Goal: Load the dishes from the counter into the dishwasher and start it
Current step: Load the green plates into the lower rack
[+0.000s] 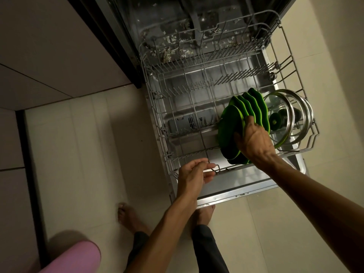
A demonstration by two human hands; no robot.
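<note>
Slotting green plates into the pulled-out rack.
Right-hand fingers (pixel 248 120) curl over the green plates' (pixel 230 133) rims at the lower rack's (pixel 157 107) four o'clock; left hand (pixel 194 173) hovers loosely open. Stiff, probably light, slippery plates: grip rims.

Right hand (pixel 254 138) reaches forward, arm extended, fingers (pixel 248 120) gripping. Left hand (pixel 194 172) lower, fingers loosely curled, holding nothing.
</note>
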